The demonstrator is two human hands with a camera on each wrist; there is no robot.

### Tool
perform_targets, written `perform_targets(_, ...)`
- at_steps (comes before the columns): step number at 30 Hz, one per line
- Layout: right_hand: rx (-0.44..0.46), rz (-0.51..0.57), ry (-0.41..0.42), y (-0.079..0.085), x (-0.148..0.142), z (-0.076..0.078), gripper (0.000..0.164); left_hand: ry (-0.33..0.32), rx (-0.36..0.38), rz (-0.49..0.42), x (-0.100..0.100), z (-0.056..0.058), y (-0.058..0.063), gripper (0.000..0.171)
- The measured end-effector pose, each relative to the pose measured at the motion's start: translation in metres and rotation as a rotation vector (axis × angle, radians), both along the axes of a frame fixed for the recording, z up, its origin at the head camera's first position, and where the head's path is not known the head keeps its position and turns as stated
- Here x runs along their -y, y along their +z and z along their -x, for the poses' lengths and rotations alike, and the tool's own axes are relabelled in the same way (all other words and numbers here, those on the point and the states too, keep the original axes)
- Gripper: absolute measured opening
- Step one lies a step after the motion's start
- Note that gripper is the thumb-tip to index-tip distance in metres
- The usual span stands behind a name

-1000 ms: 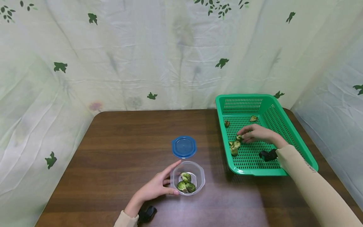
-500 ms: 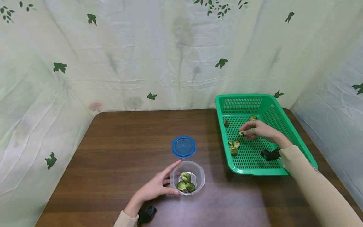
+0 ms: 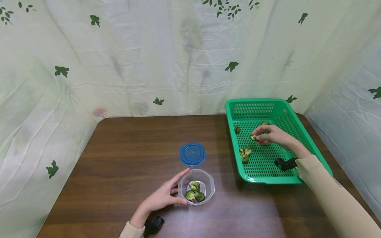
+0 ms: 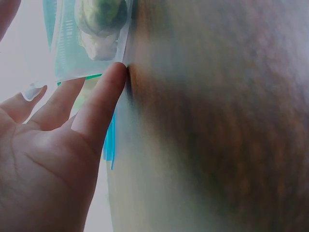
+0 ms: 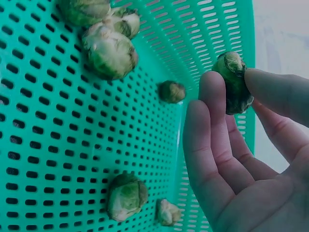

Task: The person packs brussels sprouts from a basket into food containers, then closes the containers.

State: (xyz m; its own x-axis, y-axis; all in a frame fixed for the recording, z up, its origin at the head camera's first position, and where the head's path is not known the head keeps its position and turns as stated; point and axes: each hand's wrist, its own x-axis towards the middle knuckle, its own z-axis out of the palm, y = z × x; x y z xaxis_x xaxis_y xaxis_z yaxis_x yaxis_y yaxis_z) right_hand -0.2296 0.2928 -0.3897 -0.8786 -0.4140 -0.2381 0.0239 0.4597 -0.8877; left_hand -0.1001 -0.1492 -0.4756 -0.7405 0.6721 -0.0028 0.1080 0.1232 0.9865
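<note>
My left hand (image 3: 163, 196) holds a clear plastic tub (image 3: 210, 188) from its left side, thumb at the near rim and fingers along the wall. Inside sit three Brussels sprouts (image 3: 194, 185). In the left wrist view, fingers (image 4: 104, 104) touch the tub (image 4: 67, 63), where a sprout (image 4: 101, 17) shows through. Over the green basket (image 3: 247, 178), my right hand (image 3: 272, 136) pinches a Brussels sprout (image 3: 253, 137) between thumb and fingertips. The right wrist view shows this sprout (image 5: 234, 84) raised above the basket floor (image 5: 58, 145).
A cluster of sprouts (image 3: 245, 154) lies by the basket's left wall, with single ones farther back, including a left sprout (image 3: 237, 129) and a rear sprout (image 3: 265, 123). A blue lid (image 3: 192, 154) rests on the wooden table (image 3: 134, 148) behind the tub. Patterned cloth (image 3: 178, 66) hangs behind.
My right hand has lifted a sprout from beside the cluster and moved it slightly back and right within the basket. My left hand stays at the tub.
</note>
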Motion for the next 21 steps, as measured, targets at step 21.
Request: perform_targets(21, -0.053, 0.113, 0.055, 0.021, 0.028, -0.021, 0.027, -0.010, 0.003, -0.016, 0.000, -0.001, 0.001, 0.094)
